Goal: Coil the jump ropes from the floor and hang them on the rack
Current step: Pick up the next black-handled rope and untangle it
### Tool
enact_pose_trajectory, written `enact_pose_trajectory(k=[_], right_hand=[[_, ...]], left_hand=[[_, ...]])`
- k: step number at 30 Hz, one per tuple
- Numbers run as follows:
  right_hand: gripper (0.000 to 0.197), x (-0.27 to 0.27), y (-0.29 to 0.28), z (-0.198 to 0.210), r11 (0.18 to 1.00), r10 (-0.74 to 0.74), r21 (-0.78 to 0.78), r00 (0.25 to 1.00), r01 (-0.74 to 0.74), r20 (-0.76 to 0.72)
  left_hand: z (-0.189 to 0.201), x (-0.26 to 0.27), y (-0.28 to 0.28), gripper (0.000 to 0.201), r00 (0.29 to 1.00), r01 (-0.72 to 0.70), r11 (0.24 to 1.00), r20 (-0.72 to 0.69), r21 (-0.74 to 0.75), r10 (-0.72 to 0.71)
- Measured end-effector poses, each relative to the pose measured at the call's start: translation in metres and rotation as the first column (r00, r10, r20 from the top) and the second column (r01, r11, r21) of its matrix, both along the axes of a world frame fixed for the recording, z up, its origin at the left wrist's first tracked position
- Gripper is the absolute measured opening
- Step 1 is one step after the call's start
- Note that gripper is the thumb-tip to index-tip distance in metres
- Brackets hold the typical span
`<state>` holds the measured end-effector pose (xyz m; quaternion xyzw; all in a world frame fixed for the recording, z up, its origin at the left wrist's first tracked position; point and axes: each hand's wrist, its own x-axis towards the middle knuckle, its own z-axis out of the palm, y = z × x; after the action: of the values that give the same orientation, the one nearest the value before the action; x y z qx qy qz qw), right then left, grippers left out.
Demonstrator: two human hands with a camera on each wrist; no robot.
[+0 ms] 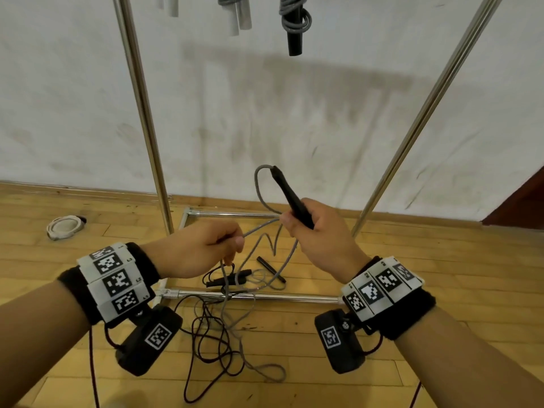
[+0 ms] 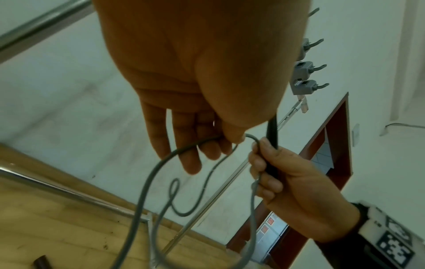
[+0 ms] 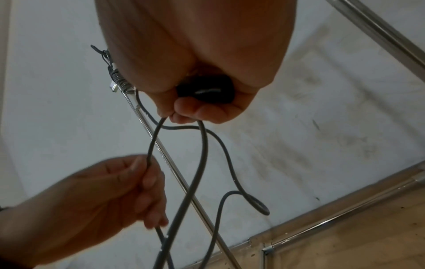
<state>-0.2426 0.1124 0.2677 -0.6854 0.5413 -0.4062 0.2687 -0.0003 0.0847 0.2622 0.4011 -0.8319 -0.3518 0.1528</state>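
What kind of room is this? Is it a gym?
Probably a gym or sports room. The floor is wooden planks, jump ropes lie tangled on it, and coiled ropes hang from a metal rack.

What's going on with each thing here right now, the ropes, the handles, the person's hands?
Left hand: pinches the grey rope.
Right hand: grips the black handle, rope loops caught under its fingers.
Grey rope: partly looped, the rest trailing to the floor.
Black handle: held tilted, cord end up.
Dark rope: loose and tangled on the floor.
Hung rope: coiled, hanging on the rack.
Rack: standing upright.
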Motion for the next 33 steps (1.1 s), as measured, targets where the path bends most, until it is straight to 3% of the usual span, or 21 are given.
enact_pose_trajectory(k=[8,10,16,21,27,30,33], right_hand=[[0.019,-0.027,-0.006,0.018,0.993,-0.090,-0.071,0.988,0.099,0.125],[0.021,-0.036,-0.007,0.022,0.990,-0.094,-0.090,0.986,0.106,0.135],[0.010,-0.054,-0.011,0.016,0.985,-0.166,-0.042,0.986,0.165,-0.014],[0.011,-0.031,-0.002,0.010,0.991,-0.091,-0.108,0.990,0.079,-0.104],[0.007,0.014,0.008,0.004,0.989,0.095,-0.100,0.985,-0.110,-0.147],[0.021,0.023,0.006,0.000,0.994,0.072,-0.071,0.983,-0.085,-0.168],[0.027,0.023,0.001,0.001,0.997,0.033,-0.064,0.974,-0.048,-0.225]], left_hand=[[-0.015,0.025,-0.008,0.028,0.969,0.004,0.983,0.240,0.185,-0.050],[-0.015,0.027,-0.008,0.029,0.972,0.008,0.979,0.229,0.202,-0.055],[-0.003,0.025,-0.009,0.026,0.984,-0.119,0.988,0.120,-0.103,0.131],[0.012,0.008,0.004,0.023,0.985,-0.007,0.968,0.166,-0.250,0.050],[0.023,-0.012,0.009,0.026,0.997,0.008,0.942,0.071,-0.335,0.017],[0.028,-0.012,0.007,0.029,0.999,-0.034,0.920,0.006,-0.390,0.040],[0.027,-0.005,0.004,0.022,0.999,-0.027,0.943,0.027,-0.332,0.038]])
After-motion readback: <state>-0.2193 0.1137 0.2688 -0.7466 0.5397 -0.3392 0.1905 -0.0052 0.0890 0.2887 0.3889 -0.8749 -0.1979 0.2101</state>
